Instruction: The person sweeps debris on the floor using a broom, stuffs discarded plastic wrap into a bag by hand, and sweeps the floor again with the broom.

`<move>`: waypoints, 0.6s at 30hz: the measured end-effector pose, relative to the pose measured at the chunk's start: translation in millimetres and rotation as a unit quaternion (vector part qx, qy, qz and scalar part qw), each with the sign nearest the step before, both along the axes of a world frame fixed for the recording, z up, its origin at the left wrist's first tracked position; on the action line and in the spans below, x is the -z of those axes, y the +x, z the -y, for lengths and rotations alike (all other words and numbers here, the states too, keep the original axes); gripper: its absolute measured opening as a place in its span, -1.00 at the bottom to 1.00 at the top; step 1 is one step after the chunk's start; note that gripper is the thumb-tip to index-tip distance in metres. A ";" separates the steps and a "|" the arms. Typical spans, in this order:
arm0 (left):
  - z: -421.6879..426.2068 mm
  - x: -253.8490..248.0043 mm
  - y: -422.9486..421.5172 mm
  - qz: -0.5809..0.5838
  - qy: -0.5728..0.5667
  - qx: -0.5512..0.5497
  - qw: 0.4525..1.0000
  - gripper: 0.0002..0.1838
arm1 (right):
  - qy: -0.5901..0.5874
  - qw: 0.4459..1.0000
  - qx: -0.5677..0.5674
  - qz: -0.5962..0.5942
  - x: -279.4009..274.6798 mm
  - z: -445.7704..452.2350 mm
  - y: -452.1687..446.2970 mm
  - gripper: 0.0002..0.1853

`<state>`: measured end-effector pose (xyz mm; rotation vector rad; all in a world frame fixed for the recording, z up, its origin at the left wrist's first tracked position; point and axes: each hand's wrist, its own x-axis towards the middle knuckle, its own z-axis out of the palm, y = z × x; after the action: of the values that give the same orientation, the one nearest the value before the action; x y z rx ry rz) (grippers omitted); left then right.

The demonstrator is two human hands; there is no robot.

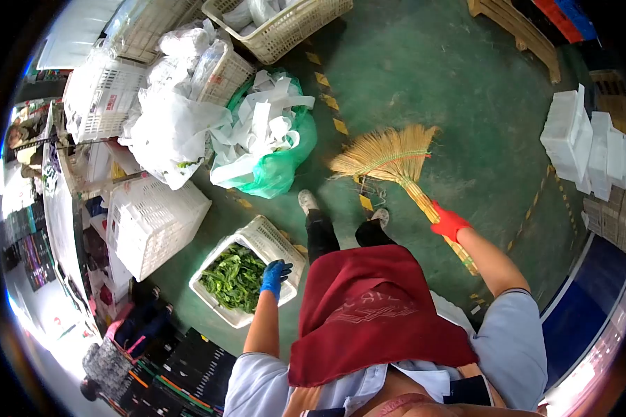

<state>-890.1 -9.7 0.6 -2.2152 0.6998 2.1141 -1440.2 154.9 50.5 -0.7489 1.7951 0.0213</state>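
My right hand, in a red glove, is wrapped round the handle of a straw broom. The broom's fanned bristles lie over the green floor in front of my feet. My left hand, in a blue glove, is at the inner right side of a white crate; its fingers are partly bent, and whether they grip anything is not clear. Leafy green vegetables lie in the crate, just left of that hand.
A green bag of white strips and a white plastic bag stand ahead-left. White crates line the left. White foam boxes and a wooden pallet are at the right. Yellow-black tape marks the floor.
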 end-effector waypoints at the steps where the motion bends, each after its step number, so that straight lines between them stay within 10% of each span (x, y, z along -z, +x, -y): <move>1: -10.5 -3.0 -7.7 0.002 -0.002 -0.004 1.000 -0.72 | -0.030 1.000 -0.005 -0.004 -3.4 -15.1 -6.8 -0.11; 7: -74.2 -21.3 -36.7 -0.004 -0.012 -0.043 0.999 -0.70 | 0.096 0.967 0.163 0.172 -144.8 -16.9 -3.6 -0.17; 11: -107.9 -30.2 -40.8 0.001 -0.002 -0.060 0.998 -0.70 | 0.136 0.833 0.391 0.367 -153.8 -28.2 12.2 -0.31; 18: -140.5 -41.0 -24.4 0.003 -0.011 -0.083 0.997 -0.71 | 0.188 0.805 0.351 0.439 -83.0 -41.9 103.3 -0.65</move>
<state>-914.6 130.8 41.6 -2.3665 0.5600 2.1815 -1336.9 196.8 133.5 0.2384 1.0040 -0.3941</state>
